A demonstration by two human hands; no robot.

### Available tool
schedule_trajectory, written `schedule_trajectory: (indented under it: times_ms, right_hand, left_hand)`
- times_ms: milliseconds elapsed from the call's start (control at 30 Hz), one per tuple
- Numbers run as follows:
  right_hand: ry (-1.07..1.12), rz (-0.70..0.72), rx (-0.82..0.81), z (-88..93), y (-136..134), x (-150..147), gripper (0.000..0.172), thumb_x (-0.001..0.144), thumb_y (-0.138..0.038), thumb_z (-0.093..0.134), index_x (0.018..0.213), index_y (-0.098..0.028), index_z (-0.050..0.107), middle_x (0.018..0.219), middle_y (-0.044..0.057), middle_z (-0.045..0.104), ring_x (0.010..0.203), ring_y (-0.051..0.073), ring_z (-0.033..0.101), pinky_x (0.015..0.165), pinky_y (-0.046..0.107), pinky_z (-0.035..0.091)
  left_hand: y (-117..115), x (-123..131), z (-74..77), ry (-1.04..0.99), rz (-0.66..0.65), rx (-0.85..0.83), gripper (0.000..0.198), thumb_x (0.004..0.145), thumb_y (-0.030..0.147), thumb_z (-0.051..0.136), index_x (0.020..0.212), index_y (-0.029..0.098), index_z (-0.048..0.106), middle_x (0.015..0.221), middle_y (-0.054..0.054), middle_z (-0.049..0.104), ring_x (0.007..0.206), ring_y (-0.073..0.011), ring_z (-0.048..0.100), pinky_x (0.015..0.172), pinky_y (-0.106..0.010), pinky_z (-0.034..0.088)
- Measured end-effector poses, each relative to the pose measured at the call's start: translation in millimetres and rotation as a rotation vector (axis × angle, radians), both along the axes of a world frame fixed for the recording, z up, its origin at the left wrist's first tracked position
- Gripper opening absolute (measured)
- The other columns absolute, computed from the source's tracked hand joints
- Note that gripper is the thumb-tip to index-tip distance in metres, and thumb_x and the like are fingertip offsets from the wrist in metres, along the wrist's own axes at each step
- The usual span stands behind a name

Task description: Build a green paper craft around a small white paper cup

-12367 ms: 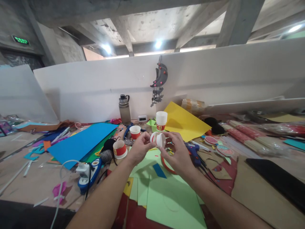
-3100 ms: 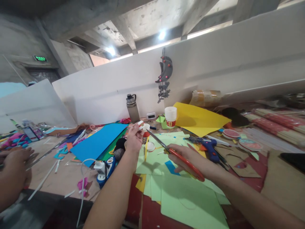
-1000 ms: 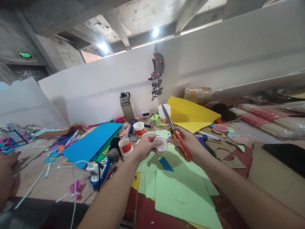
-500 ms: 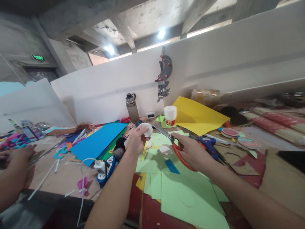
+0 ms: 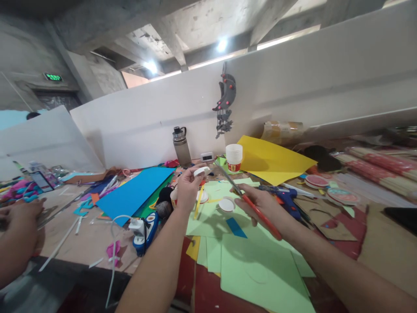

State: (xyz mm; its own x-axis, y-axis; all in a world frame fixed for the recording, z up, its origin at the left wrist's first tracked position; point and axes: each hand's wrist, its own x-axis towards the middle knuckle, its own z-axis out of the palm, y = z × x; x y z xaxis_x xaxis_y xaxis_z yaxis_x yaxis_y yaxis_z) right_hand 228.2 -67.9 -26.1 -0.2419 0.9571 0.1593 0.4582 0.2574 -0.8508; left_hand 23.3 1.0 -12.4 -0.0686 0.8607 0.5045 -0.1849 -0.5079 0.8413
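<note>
My left hand (image 5: pixel 185 189) is raised and pinches a small white paper cup piece (image 5: pixel 202 171) between fingers and thumb. My right hand (image 5: pixel 260 205) is closed on red-handled scissors (image 5: pixel 249 201), whose blades point up and left toward that piece. A second white cup piece with a red rim (image 5: pixel 226 204) lies on the light green paper sheets (image 5: pixel 247 256) between my hands. A yellow paper strip (image 5: pixel 198 204) hangs below my left hand.
A stack of white cups (image 5: pixel 233 157) and a grey bottle (image 5: pixel 182 147) stand by the white partition. Blue paper (image 5: pixel 133 193), yellow paper (image 5: pixel 272 163), a blue glue gun (image 5: pixel 286 198) and a charger (image 5: pixel 137 227) clutter the table. Another person's hands (image 5: pixel 18 230) are at the far left.
My left hand has turned the white cup piece flatter and lifted it slightly. The scissors have swung so the blades point higher toward it. The other cup piece stays on the green paper.
</note>
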Motion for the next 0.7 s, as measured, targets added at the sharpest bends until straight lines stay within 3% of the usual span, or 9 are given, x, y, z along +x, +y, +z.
schedule_trajectory:
  times_ms: [67,133,300,567,700]
  right_hand:
    - [0.119,0.094,-0.110,5.2,-7.0,-4.0,0.045,0.084,-0.047,0.051,0.120,-0.020,0.051,0.055,-0.006,0.049,0.038,0.010,0.047,0.037,0.022,0.045]
    - [0.161,0.156,-0.167,9.9,-13.5,-7.8,0.039,0.083,-0.049,0.051,0.109,-0.020,0.054,0.051,-0.008,0.042,0.039,0.009,0.044,0.036,0.020,0.044]
    - [0.135,0.184,-0.240,15.1,-20.7,-14.0,0.031,0.083,-0.050,0.050,0.087,-0.019,0.054,0.052,-0.007,0.044,0.040,0.007,0.043,0.034,0.016,0.041]
    - [0.111,0.111,-0.298,19.8,-22.3,-15.2,0.026,0.082,-0.046,0.050,0.087,-0.020,0.051,0.048,-0.008,0.044,0.035,0.007,0.043,0.031,0.016,0.038]
    - [0.080,0.099,-0.289,23.0,-23.6,-15.9,0.026,0.083,-0.047,0.049,0.083,-0.021,0.050,0.045,-0.009,0.043,0.032,0.006,0.041,0.029,0.015,0.035]
  left_hand:
    - [-1.5,0.0,1.3,0.000,0.063,0.018,0.020,0.073,0.032,0.069,0.085,0.017,0.065,0.103,-0.006,0.068,0.089,-0.0168,0.066,0.071,-0.027,0.054]
    - [-2.2,-0.9,2.6,-0.006,0.137,0.012,0.024,0.073,0.035,0.070,0.086,0.016,0.064,0.099,-0.006,0.068,0.081,-0.0161,0.067,0.066,-0.026,0.055]
    - [-1.9,0.8,0.7,0.040,0.209,0.045,0.027,0.072,0.036,0.070,0.091,0.017,0.064,0.088,-0.003,0.068,0.065,-0.0132,0.066,0.059,-0.025,0.055]
    - [1.4,0.7,-8.2,0.289,0.202,0.241,0.018,0.078,0.025,0.063,0.095,0.020,0.065,0.104,-0.007,0.068,0.099,-0.0203,0.063,0.087,-0.035,0.051]
    - [0.4,-0.5,-7.6,0.327,0.222,0.271,0.020,0.079,0.020,0.060,0.097,0.022,0.066,0.107,-0.007,0.068,0.105,-0.0212,0.061,0.091,-0.036,0.048]
